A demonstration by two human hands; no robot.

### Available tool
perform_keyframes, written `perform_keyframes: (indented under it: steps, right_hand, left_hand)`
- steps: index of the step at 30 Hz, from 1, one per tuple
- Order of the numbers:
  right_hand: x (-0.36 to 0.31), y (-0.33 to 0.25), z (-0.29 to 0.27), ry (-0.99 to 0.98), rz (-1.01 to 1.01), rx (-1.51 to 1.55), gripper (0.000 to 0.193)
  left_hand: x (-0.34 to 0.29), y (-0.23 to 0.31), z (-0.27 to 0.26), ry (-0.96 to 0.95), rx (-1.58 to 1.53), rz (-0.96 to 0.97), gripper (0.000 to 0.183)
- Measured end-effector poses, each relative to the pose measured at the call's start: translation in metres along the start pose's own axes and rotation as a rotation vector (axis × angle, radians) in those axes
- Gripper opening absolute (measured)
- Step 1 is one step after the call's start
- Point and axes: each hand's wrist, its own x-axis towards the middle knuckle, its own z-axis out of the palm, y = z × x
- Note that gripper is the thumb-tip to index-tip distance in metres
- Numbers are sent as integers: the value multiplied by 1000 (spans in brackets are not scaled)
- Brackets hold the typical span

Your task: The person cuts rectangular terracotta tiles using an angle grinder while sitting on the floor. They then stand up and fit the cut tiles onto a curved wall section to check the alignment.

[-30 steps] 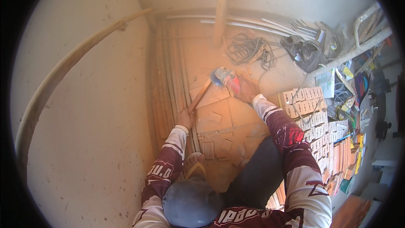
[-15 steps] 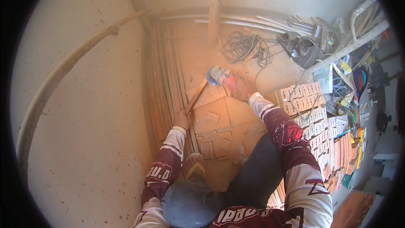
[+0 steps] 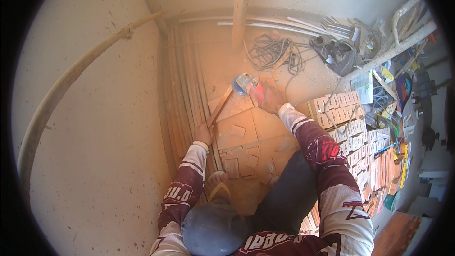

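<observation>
My right hand [image 3: 272, 100] is wrapped round the red body of an angle grinder [image 3: 251, 86], whose round disc points left. In my left hand [image 3: 204, 134] is a narrow reddish-brown strip of tile [image 3: 220, 109], slanting up and away. The strip's far end meets the grinder's disc, or lies just under it; dust blurs the contact. Below the disc lies a larger flat tile [image 3: 232, 106] on the dusty floor. Broken tile pieces [image 3: 238, 131] are scattered between my hands and my sandalled foot [image 3: 218, 180].
Long wooden boards [image 3: 182, 90] run along the left wall. A coiled cable [image 3: 277, 52] and black bags [image 3: 336, 54] lie at the back, near an upright wooden post [image 3: 241, 14]. Stacked tile boxes [image 3: 339, 106] stand close to my right arm. A bent pole [image 3: 71, 76] leans on the left wall.
Hardly anything differs. Both hands, the strip and the grinder keep nearly the same places, and the dust haze near the post has shifted slightly.
</observation>
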Motion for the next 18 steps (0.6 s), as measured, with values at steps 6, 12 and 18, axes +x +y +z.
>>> perform_keyframes:
  steps: [6, 12, 18]
  right_hand:
    - [7, 13, 26, 3, -100, -43, 72]
    - [7, 6, 18, 28, -72, -53, 71]
    - [-7, -2, 25, 103, -210, -154, 63]
  left_hand:
    - [2, -4, 2, -3, 28, 12, 26]
    - [1, -4, 4, 21, 11, 27, 26]
    - [0, 3, -3, 15, 23, 9, 23]
